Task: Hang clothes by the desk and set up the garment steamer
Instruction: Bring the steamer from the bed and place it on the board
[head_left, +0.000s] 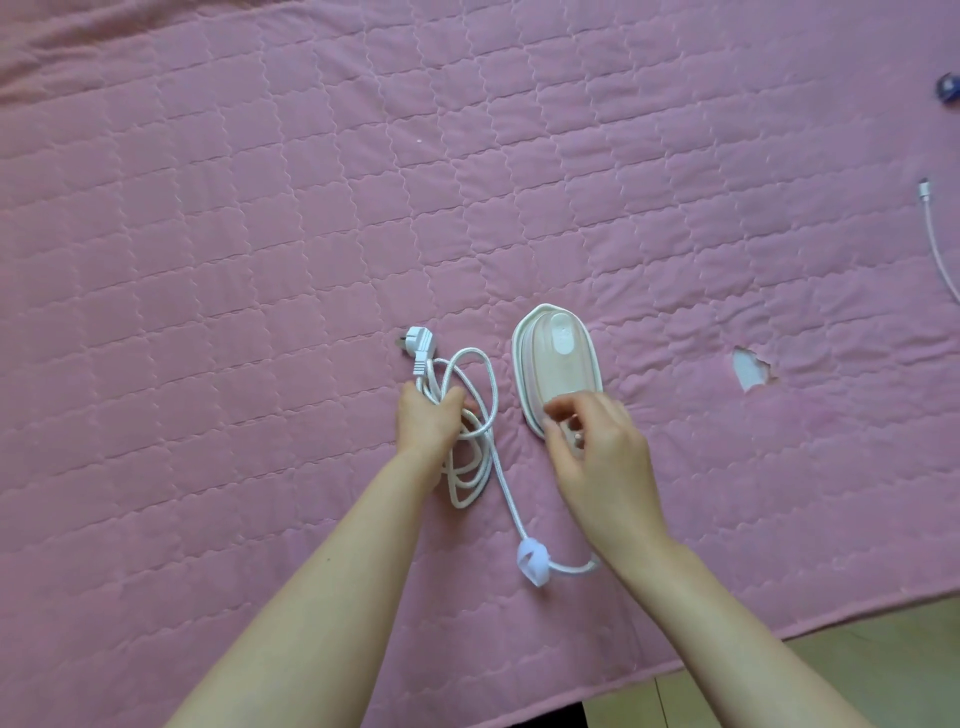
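A small white and pale pink garment steamer (557, 364) lies flat on the pink quilted bed cover (260, 208). Its white cord (483, 410) loops to the left and ends in a white plug (420, 347). A pale lilac cord strap (532, 562) sits on the cord near me. My left hand (427, 422) is closed around the bundled cord just below the plug. My right hand (597, 447) rests on the near end of the steamer, fingers curled on it. No clothes are in view.
A tear in the cover (750, 370) shows to the right of the steamer. A thin white cable (937, 239) lies at the right edge, with a small dark blue object (949, 85) beyond it. The bed's edge and pale floor (831, 665) are at the bottom right.
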